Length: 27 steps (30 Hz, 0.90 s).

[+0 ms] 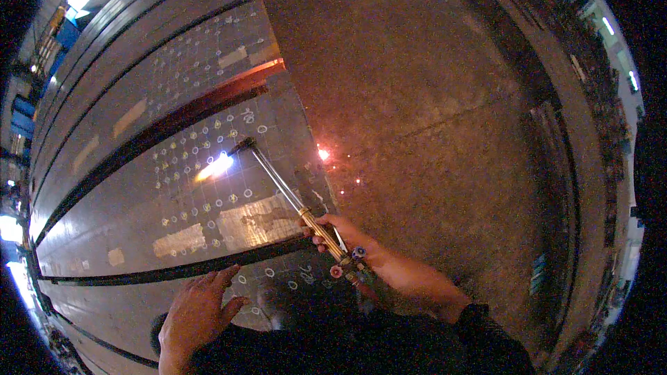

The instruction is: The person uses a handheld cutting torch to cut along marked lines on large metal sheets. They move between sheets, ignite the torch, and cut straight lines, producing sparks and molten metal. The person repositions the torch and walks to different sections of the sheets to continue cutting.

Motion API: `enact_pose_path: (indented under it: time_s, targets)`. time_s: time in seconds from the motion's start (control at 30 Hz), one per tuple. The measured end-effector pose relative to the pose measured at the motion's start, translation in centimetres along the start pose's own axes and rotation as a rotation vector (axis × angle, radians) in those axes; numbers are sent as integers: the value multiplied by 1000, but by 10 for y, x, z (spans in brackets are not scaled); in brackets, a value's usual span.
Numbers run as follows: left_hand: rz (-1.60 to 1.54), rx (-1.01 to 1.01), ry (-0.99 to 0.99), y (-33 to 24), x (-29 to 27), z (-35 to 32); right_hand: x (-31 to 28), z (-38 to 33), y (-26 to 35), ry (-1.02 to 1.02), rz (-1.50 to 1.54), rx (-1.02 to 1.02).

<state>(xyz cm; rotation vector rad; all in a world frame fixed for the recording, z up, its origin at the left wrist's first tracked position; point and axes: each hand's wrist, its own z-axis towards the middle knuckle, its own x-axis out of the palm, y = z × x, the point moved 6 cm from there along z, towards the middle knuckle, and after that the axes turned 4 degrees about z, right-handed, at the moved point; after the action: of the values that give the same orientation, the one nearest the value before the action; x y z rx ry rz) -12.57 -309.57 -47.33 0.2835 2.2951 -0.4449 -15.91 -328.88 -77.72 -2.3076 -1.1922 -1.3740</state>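
Right hand is wrapped around the brass handle of a long cutting torch, down near the valve knobs. The torch tube runs up and left, and its tip sits over a big steel plate marked with small chalk circles, with a bright flame burning at the plate. Sparks glow on the floor just right of the plate edge. Left hand is open, fingers spread, flat on the near part of the plate, gripping nothing.

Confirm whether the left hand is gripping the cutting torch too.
No. The left hand lies flat on the marked steel plate, apart from the torch, which only the right hand holds.
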Motion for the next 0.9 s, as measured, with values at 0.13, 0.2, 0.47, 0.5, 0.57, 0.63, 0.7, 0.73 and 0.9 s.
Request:
enact_pose_path:
  time_s: [0.13, 0.2, 0.47, 0.5, 0.57, 0.63, 0.7, 0.73, 0.9]
  targets:
    - [-39, 2, 5, -1, 2, -4, -6, -5, 5, 36, 61, -48]
    - [-29, -16, 4, -2, 4, -4, -24, -1, 8, 23, 93, -64]
    - [5, 38, -45, -6, 6, 2, -31, -4, 13, -17, 54, -63]
    - [14, 25, -42, -7, 8, 3, -30, -4, 13, -21, 59, -65]
    - [32, 4, -37, -10, 10, 4, -31, -6, 13, -34, 68, -73]
    - [-4, 39, -43, -10, 6, 4, -37, -6, 13, 18, 141, -81]
    - [-15, 32, -41, -8, 7, 4, -35, -5, 13, 27, 147, -76]
    - [-10, 15, -34, -5, 12, 4, -35, -4, 11, 5, 116, -70]
    - [2, 32, -44, -15, 16, -1, -41, -8, -2, 17, 114, -31]
